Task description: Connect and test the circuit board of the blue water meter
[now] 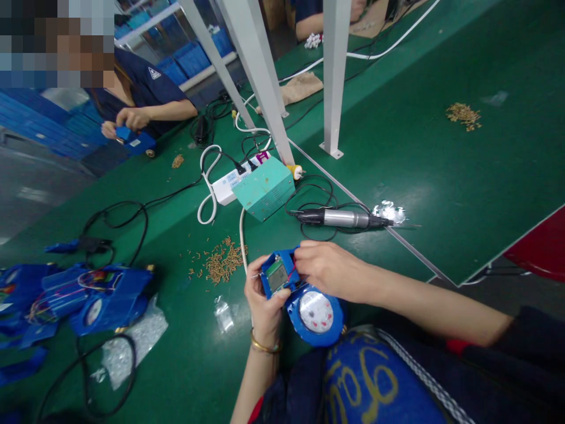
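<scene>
A blue water meter [315, 318] with a round white dial lies close to my body. Its blue housing, with a small display [277, 277] and red wires, is held tilted above the dial. My left hand [263, 294] wraps round the housing's left side, thumb along its lower edge. At the upper right corner of the housing, my right hand [324, 268] has its fingers pressed together by the wires; what lies between the fingertips is hidden. Beyond my hands an electric screwdriver [346, 218] rests on the green table [185, 365].
Small brass screws [223, 259] lie scattered left of my hands. More blue meters [106, 300] sit at far left beside a plastic bag [136, 341]. A turquoise box [265, 188], power strip [227, 187], cables and grey posts [333, 88] stand ahead. A co-worker's hands [132, 121] hold a blue meter.
</scene>
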A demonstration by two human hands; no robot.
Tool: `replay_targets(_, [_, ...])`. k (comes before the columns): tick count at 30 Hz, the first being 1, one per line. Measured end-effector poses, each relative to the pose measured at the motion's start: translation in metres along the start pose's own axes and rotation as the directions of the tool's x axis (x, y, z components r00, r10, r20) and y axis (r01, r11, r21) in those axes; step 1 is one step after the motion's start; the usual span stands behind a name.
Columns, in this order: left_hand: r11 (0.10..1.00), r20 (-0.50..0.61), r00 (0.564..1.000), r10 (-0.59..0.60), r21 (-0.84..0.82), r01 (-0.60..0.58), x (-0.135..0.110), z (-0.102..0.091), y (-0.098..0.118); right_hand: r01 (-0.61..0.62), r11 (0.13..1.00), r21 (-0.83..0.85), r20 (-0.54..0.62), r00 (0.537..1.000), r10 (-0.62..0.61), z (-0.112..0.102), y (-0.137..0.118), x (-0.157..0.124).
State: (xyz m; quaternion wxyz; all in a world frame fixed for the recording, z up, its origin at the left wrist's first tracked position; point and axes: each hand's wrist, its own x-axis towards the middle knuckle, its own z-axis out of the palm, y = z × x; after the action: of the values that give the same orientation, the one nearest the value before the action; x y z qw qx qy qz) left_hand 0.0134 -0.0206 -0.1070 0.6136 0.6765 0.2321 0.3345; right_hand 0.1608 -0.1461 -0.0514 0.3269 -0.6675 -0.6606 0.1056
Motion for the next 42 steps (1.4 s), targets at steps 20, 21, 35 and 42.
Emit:
replay_targets(20, [0.997,0.008,0.999,0.048,0.061,-0.048,0.003,0.008,0.011,0.022,0.933,-0.359,-0.236,0.965,-0.114,0.018,-0.051,-0.032])
replay_targets(21, [0.997,0.007,0.999,0.052,0.061,-0.052,0.003,0.009,0.012,-0.018,0.93,-0.367,-0.234,0.97,-0.073,0.021,-0.052,-0.028])
replay_targets(35, [0.998,0.01,0.998,0.06,0.022,-0.06,0.003,0.012,0.014,-0.113,0.958,-0.264,-0.256,0.966,0.044,0.018,-0.048,-0.029])
replay_targets(42, [0.997,0.044,0.997,0.056,0.058,-0.058,0.002,0.011,0.015,-0.102,0.989,-0.105,-0.339,0.939,0.061,0.024,-0.032,-0.023])
